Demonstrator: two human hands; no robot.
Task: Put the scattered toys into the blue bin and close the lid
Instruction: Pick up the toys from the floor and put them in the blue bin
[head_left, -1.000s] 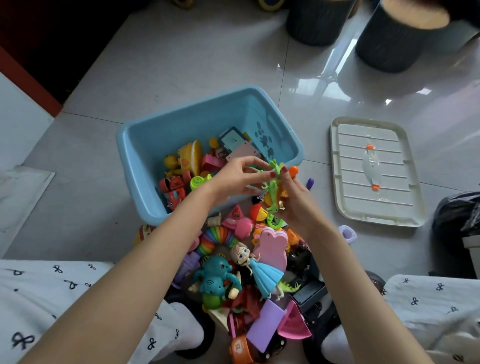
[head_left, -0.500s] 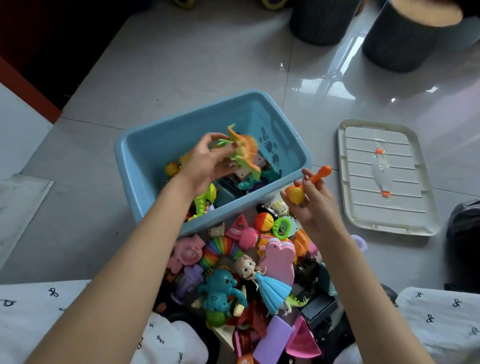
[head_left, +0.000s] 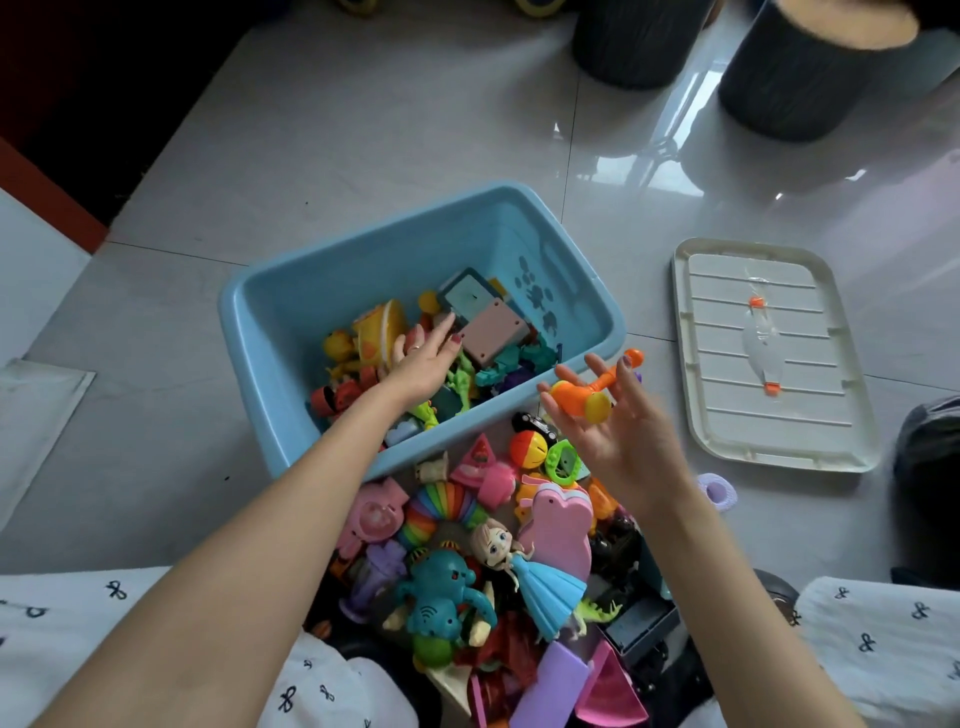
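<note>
The blue bin (head_left: 260, 317) stands on the tiled floor, partly filled with toys. My left hand (head_left: 421, 361) reaches inside it, fingers straight and flat over the toys, holding nothing. Just outside the bin's near right corner, my right hand (head_left: 618, 441) is raised and holds an orange toy hammer (head_left: 576, 399) loosely between thumb and spread fingers. A heap of scattered toys lies in front of the bin: a doll in a blue dress (head_left: 540, 577), a teal elephant (head_left: 441, 597), a rainbow toy (head_left: 441, 504). The cream lid (head_left: 769, 358) lies flat to the bin's right.
Two dark round containers (head_left: 800, 83) stand at the back. A black bag (head_left: 930, 467) sits at the right edge and a small purple ring (head_left: 718, 491) lies near the lid. My knees in white patterned fabric (head_left: 883, 649) flank the toy heap.
My left hand carried the orange and green dinosaur over the bin, let it go and now lies flat inside. My right hand has loosened its fingers round the hammer.
</note>
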